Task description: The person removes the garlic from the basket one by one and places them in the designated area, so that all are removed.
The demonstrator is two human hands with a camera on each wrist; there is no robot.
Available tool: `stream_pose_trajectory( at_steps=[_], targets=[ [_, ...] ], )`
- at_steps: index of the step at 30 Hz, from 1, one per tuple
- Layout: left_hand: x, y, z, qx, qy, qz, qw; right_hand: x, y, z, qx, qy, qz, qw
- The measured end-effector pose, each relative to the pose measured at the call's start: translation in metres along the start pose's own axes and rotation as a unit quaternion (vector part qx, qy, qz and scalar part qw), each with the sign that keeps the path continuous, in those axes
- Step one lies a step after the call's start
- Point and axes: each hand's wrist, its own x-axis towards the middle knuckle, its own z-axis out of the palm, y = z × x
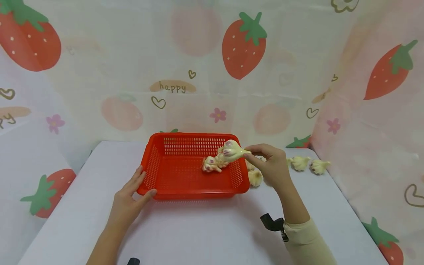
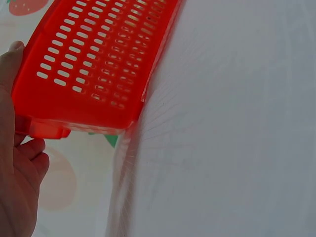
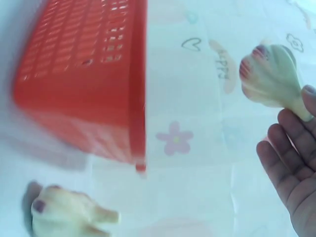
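My right hand [image 1: 272,163] pinches a garlic bulb [image 1: 232,151] by its stem, thumb against fingers, above the right side of a red plastic basket [image 1: 195,192]. In the right wrist view the bulb [image 3: 270,75] is white with purple streaks, its round end pointing away from the fingertips. My left hand [image 1: 127,204] holds the basket at its near left corner. In the left wrist view, the left hand's fingers [image 2: 34,155] curl under the rim of the basket [image 2: 98,108]. Inside the basket, toward its right end, lie garlic bulbs [image 1: 210,164] close together.
More garlic bulbs [image 1: 255,178] lie on the white table [image 1: 205,232] just right of the basket, partly behind the right hand. Farther right are two others, one garlic bulb [image 1: 299,163] beside another bulb [image 1: 319,166]. A strawberry-print cloth [image 1: 205,73] hangs behind the table.
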Motion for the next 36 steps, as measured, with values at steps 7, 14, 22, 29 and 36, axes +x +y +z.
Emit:
stream_pose_trajectory(
  at_steps=[7,14,22,29,36],
  targets=[
    [0.002,0.0,-0.002,0.006,0.002,0.005,1.0,-0.016,0.009,-0.021,-0.003,0.015,0.018,1.0],
    [0.003,-0.002,-0.001,0.003,0.007,0.007,0.9999,-0.028,0.021,-0.039,-0.012,0.031,0.024,0.999],
    [0.003,-0.001,0.001,0.009,0.005,0.006,0.9999,-0.042,0.038,-0.056,-0.041,0.055,0.057,0.996],
    [0.002,-0.001,0.001,0.0,0.008,0.01,0.9999,-0.044,0.043,-0.063,-0.029,0.067,0.075,0.994],
    [0.0,0.0,0.0,0.003,0.005,0.005,1.0,-0.045,0.046,-0.072,-0.011,0.087,0.069,0.994]
  ],
)
